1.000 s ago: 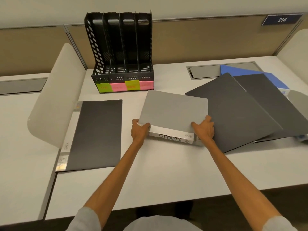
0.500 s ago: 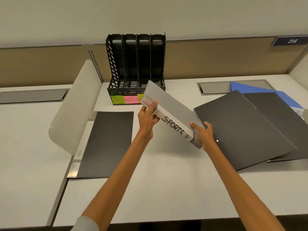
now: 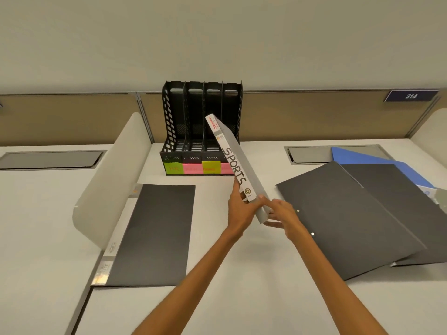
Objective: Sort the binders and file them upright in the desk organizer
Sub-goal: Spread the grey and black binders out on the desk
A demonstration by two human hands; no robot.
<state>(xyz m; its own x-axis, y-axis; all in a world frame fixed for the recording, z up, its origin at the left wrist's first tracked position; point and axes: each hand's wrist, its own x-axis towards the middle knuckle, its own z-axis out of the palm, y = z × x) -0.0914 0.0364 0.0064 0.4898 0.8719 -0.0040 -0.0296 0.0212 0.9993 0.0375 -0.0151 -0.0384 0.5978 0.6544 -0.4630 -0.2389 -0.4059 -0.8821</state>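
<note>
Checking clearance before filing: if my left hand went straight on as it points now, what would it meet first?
Probably the front wall of the desk organizer, by its rightmost pink sticky note. The left hand holds the SPORTS binder; depth is unclear.

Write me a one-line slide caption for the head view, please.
The left hand and right hand hold the grey SPORTS binder tilted before the black desk organizer; dark binders lie nearby.
</note>
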